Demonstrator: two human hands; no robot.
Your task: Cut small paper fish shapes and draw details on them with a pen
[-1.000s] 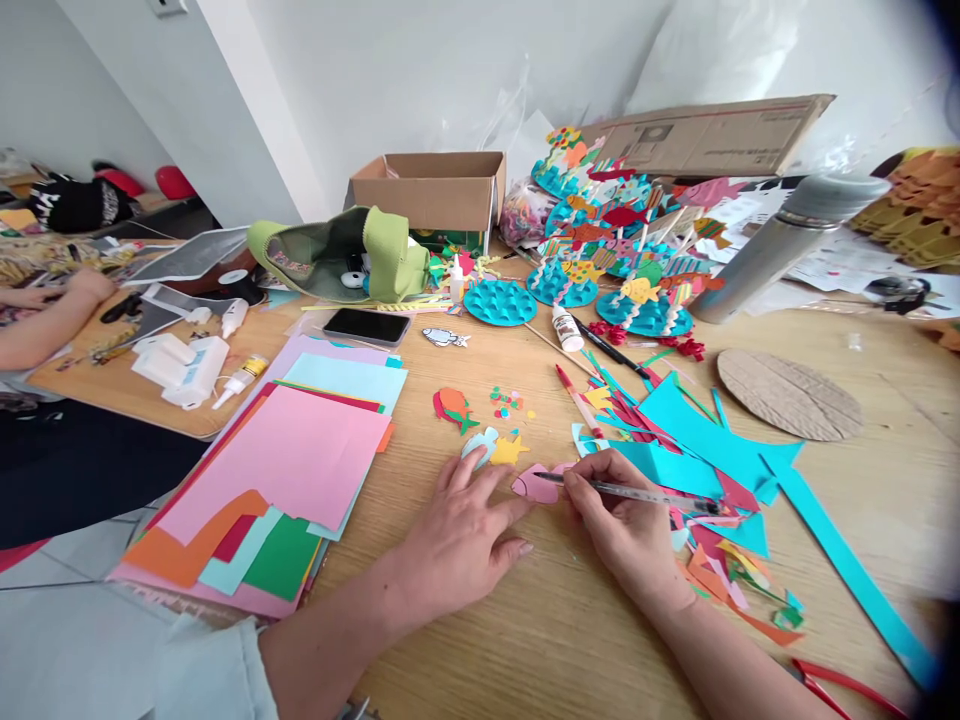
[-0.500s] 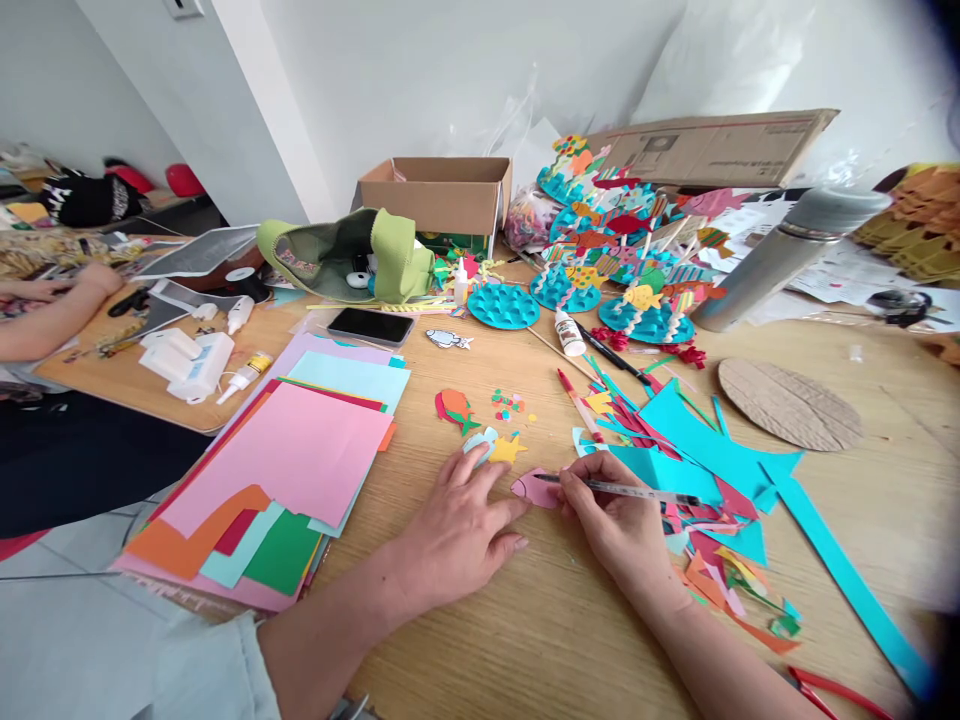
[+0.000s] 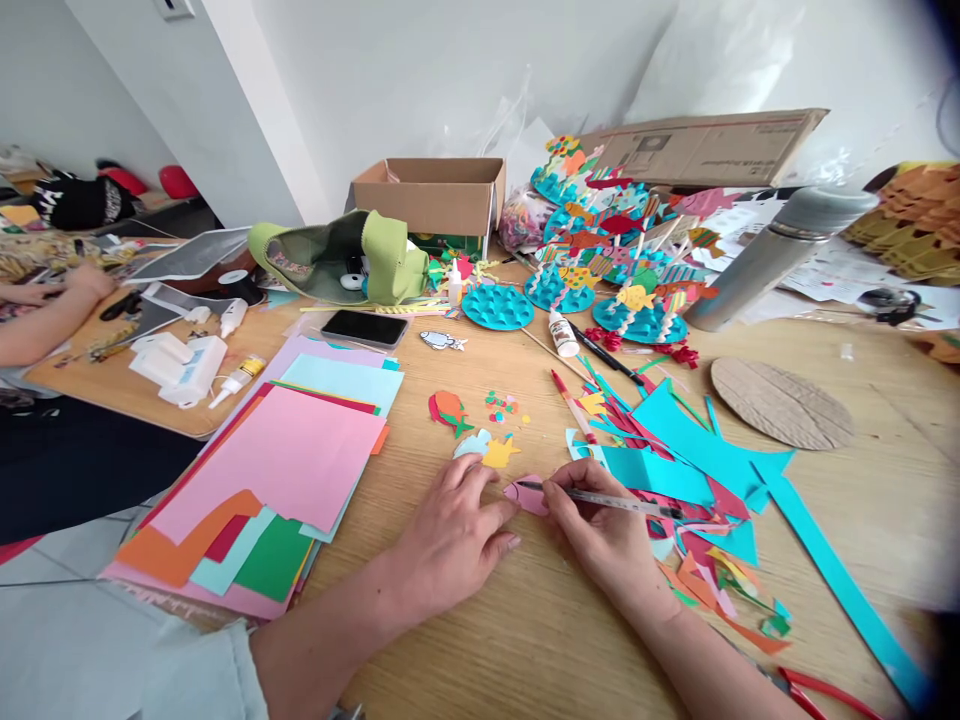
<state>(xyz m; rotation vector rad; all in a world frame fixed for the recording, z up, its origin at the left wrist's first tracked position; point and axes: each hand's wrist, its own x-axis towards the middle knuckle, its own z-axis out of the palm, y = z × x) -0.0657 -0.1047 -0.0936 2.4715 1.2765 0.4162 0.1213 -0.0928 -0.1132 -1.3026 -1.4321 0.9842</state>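
My right hand (image 3: 600,530) is closed round a clear pen (image 3: 630,503), whose tip rests on a small pink paper fish (image 3: 526,496) lying on the wooden table (image 3: 525,620). My left hand (image 3: 450,535) lies flat with fingers spread, its fingertips holding down the fish's left end. Just beyond my left fingers lie a pale blue cut-out (image 3: 471,444) and a yellow cut-out (image 3: 498,453). An orange and red paper fish (image 3: 447,408) lies farther back.
A stack of coloured paper sheets (image 3: 292,460) lies left. Teal and red paper scraps (image 3: 697,470) spread right, by a cardboard disc (image 3: 780,403). Behind stand finished fish decorations (image 3: 615,260), a cardboard box (image 3: 427,195), a phone (image 3: 365,327), a steel flask (image 3: 772,255). Another person's arm (image 3: 37,320) works far left.
Both hands and the pink fish have shifted slightly left and toward me in view; the pen still touches the fish. The camera has moved a little.
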